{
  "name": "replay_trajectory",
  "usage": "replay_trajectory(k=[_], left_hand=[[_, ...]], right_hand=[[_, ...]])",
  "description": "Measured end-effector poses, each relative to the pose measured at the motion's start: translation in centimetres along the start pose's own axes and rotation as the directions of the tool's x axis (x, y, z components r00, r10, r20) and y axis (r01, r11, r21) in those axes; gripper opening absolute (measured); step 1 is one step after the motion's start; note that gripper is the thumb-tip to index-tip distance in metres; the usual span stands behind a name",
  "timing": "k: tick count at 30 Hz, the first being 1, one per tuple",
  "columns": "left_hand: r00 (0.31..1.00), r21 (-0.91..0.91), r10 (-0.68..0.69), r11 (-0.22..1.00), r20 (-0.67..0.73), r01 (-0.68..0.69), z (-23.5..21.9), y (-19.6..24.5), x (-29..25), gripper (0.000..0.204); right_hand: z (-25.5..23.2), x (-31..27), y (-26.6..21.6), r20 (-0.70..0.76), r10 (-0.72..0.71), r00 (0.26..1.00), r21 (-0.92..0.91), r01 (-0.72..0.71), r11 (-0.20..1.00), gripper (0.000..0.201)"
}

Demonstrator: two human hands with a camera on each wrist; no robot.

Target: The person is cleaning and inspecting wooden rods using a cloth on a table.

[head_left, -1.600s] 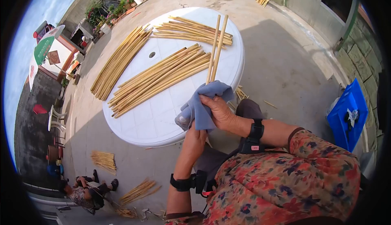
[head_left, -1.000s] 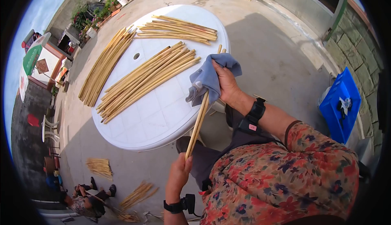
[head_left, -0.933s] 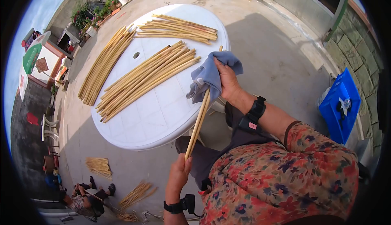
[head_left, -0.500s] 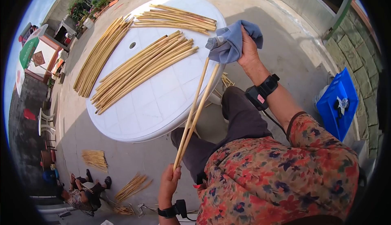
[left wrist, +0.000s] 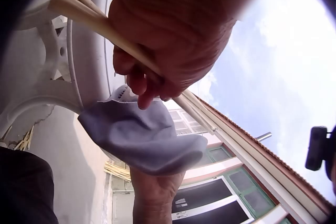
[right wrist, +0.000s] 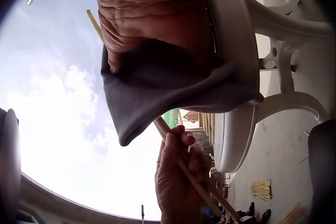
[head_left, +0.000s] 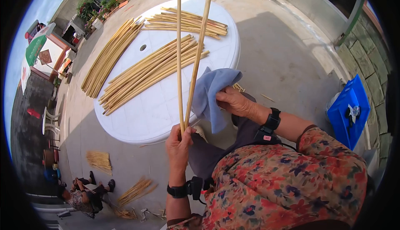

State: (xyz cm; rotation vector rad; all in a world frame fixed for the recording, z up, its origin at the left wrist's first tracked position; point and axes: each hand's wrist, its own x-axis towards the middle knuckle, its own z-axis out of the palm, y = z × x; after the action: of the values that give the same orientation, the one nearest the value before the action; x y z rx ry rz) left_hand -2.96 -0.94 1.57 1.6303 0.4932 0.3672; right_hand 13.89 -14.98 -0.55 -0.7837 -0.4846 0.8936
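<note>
In the head view my left hand [head_left: 179,144] grips two long, pale yellow wooden sticks [head_left: 179,55], which fan apart above it. In the left wrist view their lower ends [left wrist: 79,14] stick out past the fist. My right hand [head_left: 238,103] holds a blue-grey cloth [head_left: 214,99], just right of the sticks. The cloth drapes loosely and overlaps the foot of the right-hand stick. From the right wrist view the cloth [right wrist: 163,85] hangs from my right hand, with my left hand [right wrist: 178,187] close below it. Both hands are over the near edge of a white table [head_left: 143,132].
Three spreads of similar sticks lie on the table, one of them a near bundle [head_left: 152,74]. A blue crate [head_left: 350,113] stands at the right. At lower left a seated person [head_left: 85,194] is near stick piles [head_left: 98,162] on the ground.
The cloth slid along the sticks from near my left hand to their far ends, then came off and back beside them. My left hand has moved forward and raised the sticks.
</note>
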Motion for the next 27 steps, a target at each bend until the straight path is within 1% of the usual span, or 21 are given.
replay_trajectory(k=[2, 4, 5, 6, 7, 8, 9, 11, 12, 13, 14, 15, 16, 17, 18, 19, 21, 22, 24, 26, 27], left_hand=[[1.0, -0.003, 0.001, 1.0, 0.015, -0.001, 1.2, 0.0, 0.9, 0.01], [1.0, -0.003, 0.001, 1.0, 0.031, 0.0, 2.0, -0.8, 1.7, 0.009], [0.997, 0.034, 0.081, 0.996, 0.018, -0.082, 2.4, -1.8, 2.1, 0.008], [0.987, 0.071, 0.163, 0.984, 0.008, -0.163, 2.8, -2.2, 2.4, 0.008], [0.987, 0.072, 0.163, 0.984, 0.014, -0.163, 3.1, -2.4, 2.5, 0.008], [0.972, 0.208, 0.236, 0.95, 0.012, -0.233, 3.4, -2.4, 2.5, 0.008], [0.952, 0.339, 0.307, 0.894, 0.016, -0.294, 3.6, -2.4, 2.5, 0.009], [0.94, 0.348, 0.341, 0.88, 0.012, -0.323, 3.8, -2.1, 2.2, 0.009], [0.928, 0.355, 0.373, 0.866, 0.008, -0.352, 3.8, -2.0, 2.0, 0.01], [0.929, 0.353, 0.371, 0.867, 0.012, -0.351, 3.5, -2.0, 1.7, 0.01], [0.946, 0.448, 0.321, 0.839, 0.053, -0.309, 3.1, -2.1, 1.4, 0.008], [0.959, 0.538, 0.27, 0.797, 0.088, -0.274, 2.8, -2.2, 1.2, 0.007], [0.958, 0.533, 0.272, 0.799, 0.094, -0.28, 2.4, -2.5, 0.8, 0.007], [0.966, 0.539, 0.232, 0.802, 0.115, -0.257, 1.9, -3.0, 0.3, 0.009], [0.973, 0.547, 0.189, 0.805, 0.133, -0.231, 1.6, -3.3, -0.2, 0.011], [0.973, 0.545, 0.188, 0.806, 0.134, -0.231, 1.3, -3.4, -0.8, 0.011], [0.985, 0.566, 0.099, 0.808, 0.141, -0.162, 0.9, -3.4, -2.1, 0.011], [0.985, 0.563, 0.096, 0.811, 0.14, -0.159, 0.5, -3.7, -2.7, 0.011], [0.975, 0.558, 0.146, 0.801, 0.167, -0.215, -0.6, -4.3, -3.5, 0.012], [0.975, 0.585, 0.136, 0.782, 0.178, -0.216, -1.9, -5.0, -4.6, 0.013], [0.974, 0.612, 0.129, 0.761, 0.186, -0.218, -2.4, -5.1, -5.0, 0.013]], right_hand=[[1.1, -0.3, 0.9, 0.0, 0.021, 1.0, 0.003, -0.021, 1.0, 0.044], [2.2, -0.3, 2.0, 0.008, -0.061, 0.998, -0.123, 0.061, 0.991, 0.038], [2.5, -0.2, 2.6, 0.005, -0.062, 0.998, -0.121, 0.062, 0.991, 0.038], [2.6, 0.0, 3.4, -0.062, -0.092, 0.994, -0.087, 0.086, 0.992, 0.035], [2.6, 0.3, 4.0, -0.129, -0.12, 0.984, -0.054, 0.114, 0.992, 0.033], [2.5, 0.6, 4.5, -0.178, -0.101, 0.979, 0.006, 0.104, 0.995, 0.03], [2.6, 0.7, 4.6, -0.18, -0.102, 0.978, 0.008, 0.105, 0.994, 0.03], [2.9, 1.0, 4.6, -0.224, -0.177, 0.958, -0.031, 0.174, 0.984, 0.027], [2.9, 1.2, 4.2, -0.228, -0.179, 0.957, -0.031, 0.176, 0.984, 0.027], [2.9, 1.4, 3.6, -0.261, -0.18, 0.949, 0.056, 0.201, 0.978, 0.025], [2.6, 1.7, 2.8, -0.293, -0.178, 0.939, 0.139, 0.226, 0.964, 0.024], [1.9, 2.0, 2.2, -0.297, -0.18, 0.938, 0.133, 0.228, 0.965, 0.024], [1.1, 2.4, 1.5, -0.314, -0.147, 0.938, 0.181, 0.211, 0.961, 0.023], [0.3, 2.9, 0.9, -0.329, -0.113, 0.938, 0.23, 0.196, 0.953, 0.023], [-0.2, 3.4, 0.6, -0.404, -0.117, 0.907, 0.249, 0.232, 0.94, 0.023], [-0.8, 3.5, 0.2, -0.407, -0.116, 0.906, 0.247, 0.232, 0.941, 0.023], [-1.9, 3.3, -0.5, -0.393, -0.129, 0.91, 0.245, 0.239, 0.94, 0.022], [-2.1, 3.3, -0.8, -0.405, -0.123, 0.906, 0.253, 0.24, 0.937, 0.023], [-3.3, 3.7, -1.4, -0.417, -0.133, 0.899, 0.257, 0.257, 0.932, 0.026], [-4.6, 4.1, -2.1, -0.48, -0.165, 0.862, 0.229, 0.305, 0.925, 0.026], [-5.0, 4.3, -2.5, -0.481, -0.167, 0.861, 0.227, 0.306, 0.924, 0.026]])
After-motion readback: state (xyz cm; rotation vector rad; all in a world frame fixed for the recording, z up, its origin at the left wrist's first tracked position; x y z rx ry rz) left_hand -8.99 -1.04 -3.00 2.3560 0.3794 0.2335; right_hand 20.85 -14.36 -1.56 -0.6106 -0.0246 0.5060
